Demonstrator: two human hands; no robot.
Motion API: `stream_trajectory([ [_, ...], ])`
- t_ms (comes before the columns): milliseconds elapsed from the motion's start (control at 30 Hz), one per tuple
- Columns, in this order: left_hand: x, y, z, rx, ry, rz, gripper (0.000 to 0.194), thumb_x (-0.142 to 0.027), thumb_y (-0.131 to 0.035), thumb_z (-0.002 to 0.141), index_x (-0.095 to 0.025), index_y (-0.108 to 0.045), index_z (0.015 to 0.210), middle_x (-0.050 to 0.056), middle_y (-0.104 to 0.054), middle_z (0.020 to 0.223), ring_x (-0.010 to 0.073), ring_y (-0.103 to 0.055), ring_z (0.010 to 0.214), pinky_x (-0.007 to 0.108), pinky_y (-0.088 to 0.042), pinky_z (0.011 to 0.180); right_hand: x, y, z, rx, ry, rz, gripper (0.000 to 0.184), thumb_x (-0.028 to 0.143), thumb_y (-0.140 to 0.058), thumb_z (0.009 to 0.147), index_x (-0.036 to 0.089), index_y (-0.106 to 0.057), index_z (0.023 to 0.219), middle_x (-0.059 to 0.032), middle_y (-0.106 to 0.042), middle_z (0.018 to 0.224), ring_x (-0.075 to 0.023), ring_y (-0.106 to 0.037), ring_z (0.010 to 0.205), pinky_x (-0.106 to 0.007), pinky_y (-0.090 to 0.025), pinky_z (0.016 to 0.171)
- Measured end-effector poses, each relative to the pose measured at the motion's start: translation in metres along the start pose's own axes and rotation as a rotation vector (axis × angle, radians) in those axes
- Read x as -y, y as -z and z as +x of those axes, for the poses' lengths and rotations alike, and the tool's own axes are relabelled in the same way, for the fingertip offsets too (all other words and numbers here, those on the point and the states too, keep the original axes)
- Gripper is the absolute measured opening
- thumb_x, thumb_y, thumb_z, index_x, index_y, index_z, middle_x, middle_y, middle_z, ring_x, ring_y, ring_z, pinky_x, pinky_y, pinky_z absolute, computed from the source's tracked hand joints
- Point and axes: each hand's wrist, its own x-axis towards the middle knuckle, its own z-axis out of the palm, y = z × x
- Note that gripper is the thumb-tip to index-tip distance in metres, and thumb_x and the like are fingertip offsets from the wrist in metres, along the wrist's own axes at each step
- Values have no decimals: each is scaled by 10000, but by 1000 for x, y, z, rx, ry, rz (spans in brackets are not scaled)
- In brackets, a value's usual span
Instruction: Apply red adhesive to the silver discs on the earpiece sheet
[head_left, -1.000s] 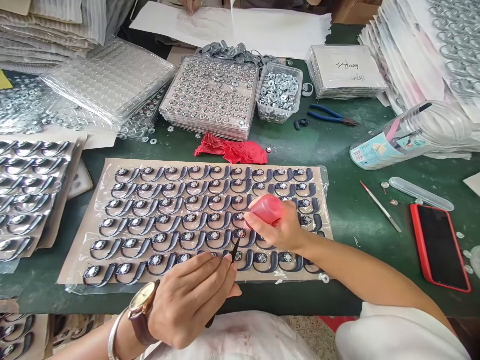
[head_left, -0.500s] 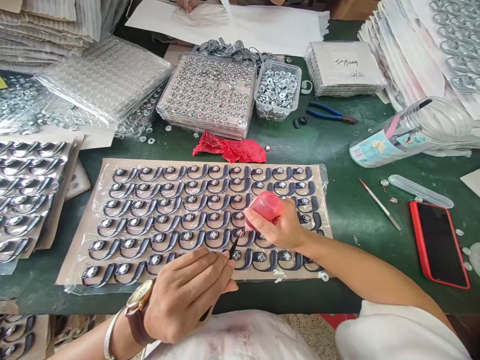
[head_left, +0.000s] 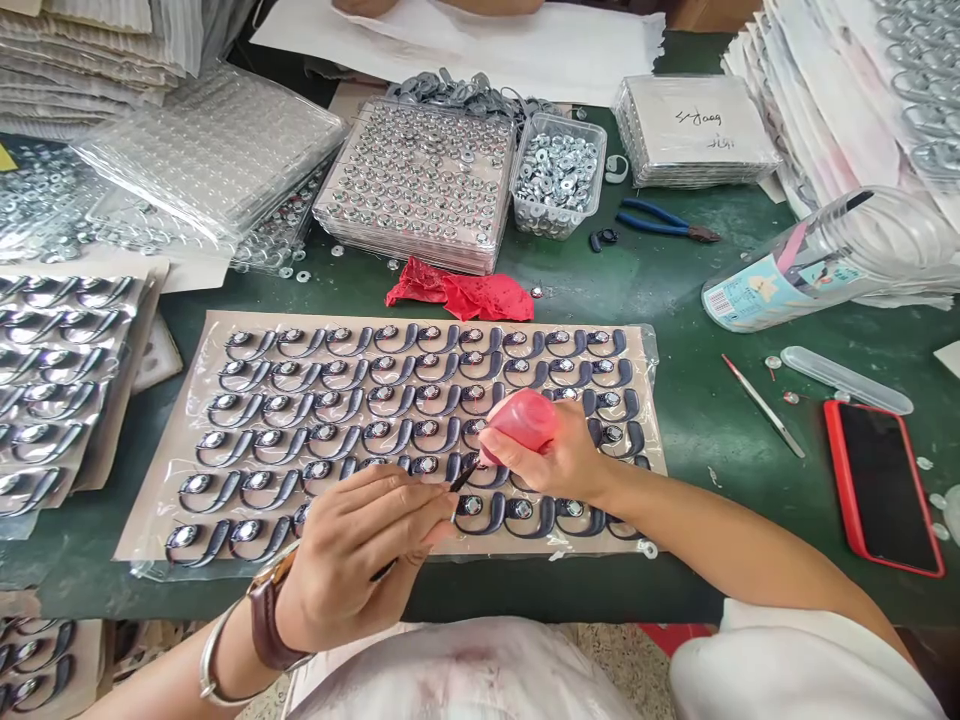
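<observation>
A left hand pinches a slim black pointed tool, a right hand grips a rounded translucent-red bottle, over plastic-covered brown cardboard

Before us on the bench lies a sheet with rows of pieces on it, more sheets to its left. Behind it we see a cloth, and behind that a stack of trays with a tub of washers just to its right. Pliers lie right of the tub, and farther right a jar. Right of our sheet are a tool, then a phone.
</observation>
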Motion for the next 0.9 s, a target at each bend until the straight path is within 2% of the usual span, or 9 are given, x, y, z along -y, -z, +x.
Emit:
stream_trajectory([
  [167, 5, 1, 2, -7, 83, -60, 183, -25, -604, 830, -131, -657, 969, 38, -734, 873, 126, -669, 735, 270, -534, 687, -2, 1, 1, -28, 73, 15, 242, 418, -699, 810, 188, -646, 759, -8, -683, 675, -122, -618, 568, -255, -523, 571],
  [233, 5, 0, 2, -9, 85, -65, 189, -16, -606, 823, -131, -657, 965, 39, -734, 880, 127, -670, 741, 271, -531, 688, 5, 14, 6, 62, 8, 90, 238, 420, -684, 832, 190, -632, 798, 9, -664, 655, -117, -614, 569, -253, -522, 574],
  [333, 2, -2, 0, -36, 47, -25, 167, -28, -610, 833, -121, -663, 962, 44, -736, 884, 126, -670, 738, 276, -533, 693, 21, 42, 15, 286, -111, 188, 246, 423, -617, 891, 196, -635, 799, -7, -676, 733, -128, -641, 645, -251, -522, 583],
  [433, -5, -2, -5, -40, -37, 33, 128, -67, -600, 865, -94, -674, 965, 60, -737, 878, 141, -681, 766, 291, -543, 705, 33, 56, 14, 304, -131, 181, 257, 429, -685, 837, 194, -634, 747, -21, -674, 782, -157, -660, 721, -266, -532, 611],
  [500, -12, 1, -11, -13, -113, 86, 121, -103, -592, 889, -76, -681, 966, 68, -740, 875, 153, -692, 792, 306, -553, 733, 35, 48, 6, 206, -183, 233, 230, 400, -706, 826, 194, -630, 757, -11, -662, 733, -152, -660, 680, -266, -531, 589],
  [567, -20, 3, -20, 23, -181, 147, 131, -129, -594, 903, -60, -689, 962, 74, -744, 869, 156, -701, 801, 312, -560, 761, 32, 30, -6, 87, -230, 316, 206, 371, -688, 848, 194, -618, 770, 0, -650, 677, -140, -654, 615, -266, -531, 561],
  [633, -27, 5, -28, 50, -213, 188, 146, -145, -598, 911, -46, -695, 958, 79, -746, 859, 159, -707, 809, 311, -564, 768, 26, 10, -17, 3, -208, 348, 205, 351, -670, 862, 195, -601, 748, 4, -642, 638, -135, -652, 593, -268, -534, 566],
  [733, -31, 3, -37, 63, -217, 198, 162, -159, -607, 914, -35, -699, 965, 81, -746, 857, 164, -711, 816, 316, -571, 756, 17, -8, -27, -19, -141, 297, 206, 352, -662, 861, 199, -599, 739, -1, -652, 625, -132, -648, 586, -268, -536, 579],
  [900, -33, -6, -42, 50, -244, 230, 150, -140, -620, 902, -24, -704, 945, 97, -750, 884, 183, -719, 846, 325, -582, 760, 10, -12, -31, 13, -39, 136, 191, 372, -694, 828, 199, -617, 808, -15, -692, 679, -148, -668, 653, -278, -559, 644],
])
